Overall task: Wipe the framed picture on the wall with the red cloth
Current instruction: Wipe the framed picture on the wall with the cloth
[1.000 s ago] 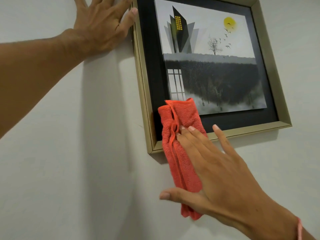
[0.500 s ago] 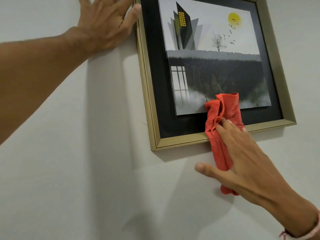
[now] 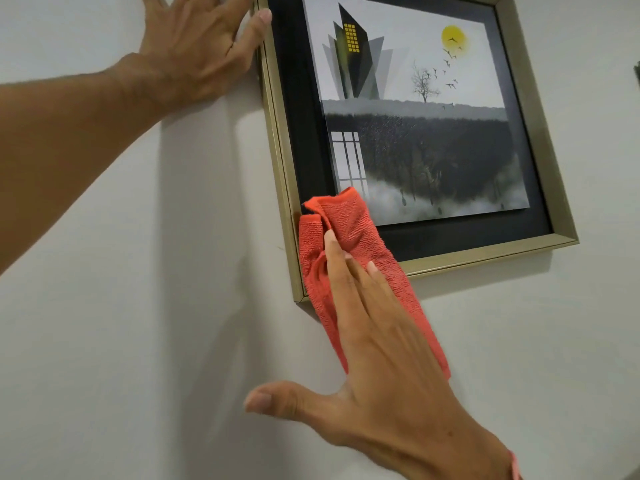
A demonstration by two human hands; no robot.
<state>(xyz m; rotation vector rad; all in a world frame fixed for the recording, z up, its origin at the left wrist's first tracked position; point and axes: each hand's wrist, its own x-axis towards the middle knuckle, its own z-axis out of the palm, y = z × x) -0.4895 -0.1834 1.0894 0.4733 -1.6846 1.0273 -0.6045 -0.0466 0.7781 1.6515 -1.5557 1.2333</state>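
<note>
A gold-framed picture (image 3: 540, 140) hangs on the white wall, showing a dark building, a yellow sun and a dark field. The red cloth (image 3: 353, 237) lies over the frame's bottom left corner, its top edge on the dark mat and the picture's lower left. My right hand (image 3: 381, 368) presses the cloth flat with extended fingers, thumb spread out to the left. My left hand (image 3: 194, 50) rests flat on the wall beside the frame's upper left edge, its thumb touching the frame.
The white wall (image 3: 138, 341) surrounds the frame on all sides. A small dark object (image 3: 636, 76) shows at the far right edge.
My right hand has slid the red cloth leftward along the bottom of the picture, from the lower right part back to the bottom left corner. My left hand has stayed put.
</note>
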